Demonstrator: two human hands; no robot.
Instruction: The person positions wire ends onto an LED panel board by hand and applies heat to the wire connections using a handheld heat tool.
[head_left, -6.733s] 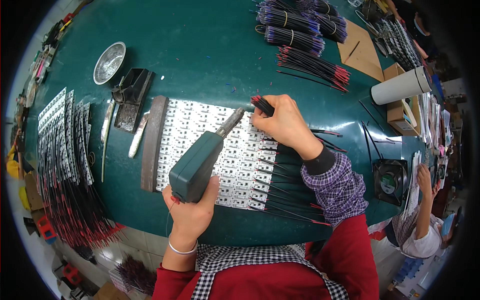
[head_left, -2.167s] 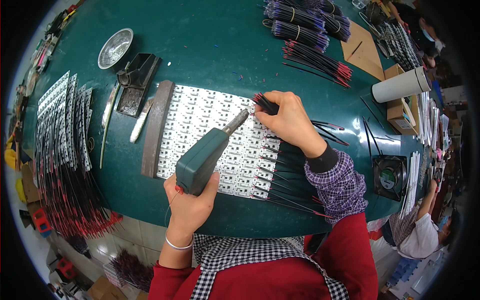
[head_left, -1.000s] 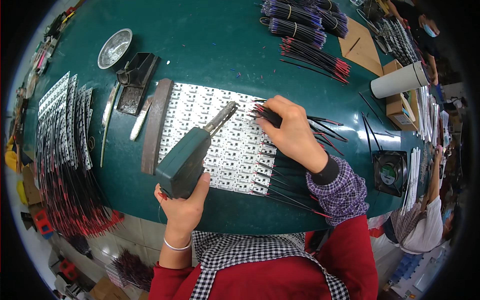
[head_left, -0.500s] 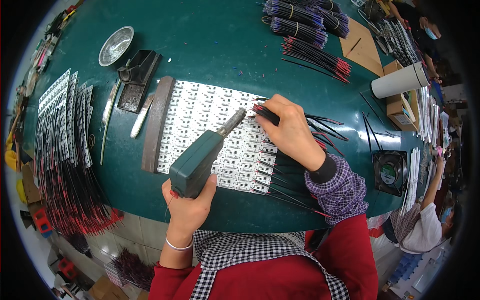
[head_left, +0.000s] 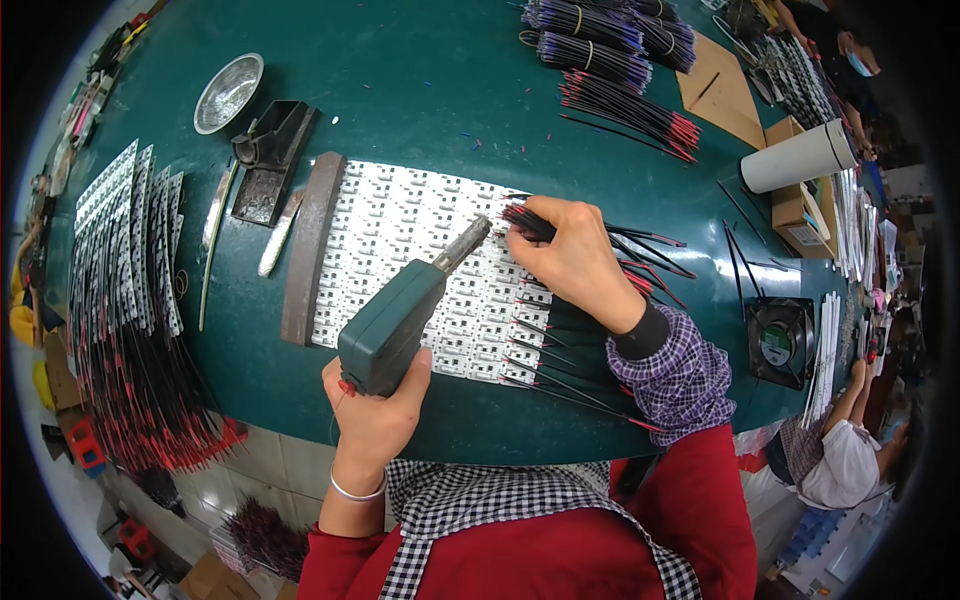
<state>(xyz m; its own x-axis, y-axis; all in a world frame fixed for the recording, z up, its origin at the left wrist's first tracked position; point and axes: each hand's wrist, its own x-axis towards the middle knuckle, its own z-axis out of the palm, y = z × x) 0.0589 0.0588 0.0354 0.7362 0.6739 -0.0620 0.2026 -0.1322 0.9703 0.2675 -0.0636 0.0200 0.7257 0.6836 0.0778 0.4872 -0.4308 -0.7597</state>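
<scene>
Now the left hand (head_left: 375, 410) is wrapped tight around the grip of a dark green soldering gun (head_left: 392, 325), a boxy plastic body that narrows to a metal barrel whose tip sits on the white panel of small circuit boards (head_left: 400, 235). That panel is a flat grid of pale rectangular pieces lying in the middle of the green worktop (head_left: 420, 90), its surface smooth and slightly glossy. The right hand (head_left: 572, 262) rests on the panel's right edge, fingers curled closed on a small bunch of thin black wires with red ends (head_left: 520, 215), just beside the gun's tip. More black and red leads (head_left: 560, 370) fan out from the panel's right side, under the wrist and its purple checked cuff (head_left: 672, 365).

Along the panel's left edge lies a long, rusty-brown metal bar (head_left: 308, 245), straight and flat. Left of it lie a slim silver blade-like tool (head_left: 277, 235) and a dark metal stand (head_left: 270, 160), and further up sits a round shiny metal dish (head_left: 228, 92). At the far left, strips of white boards (head_left: 120, 240) overlap in rows, with long black wires (head_left: 140, 390) hanging off the worktop's rim. Bundles of dark wires with red tips (head_left: 625, 105) lie at the upper right, near a white paper tube (head_left: 797, 157) and a small black square fan (head_left: 780, 343).
</scene>
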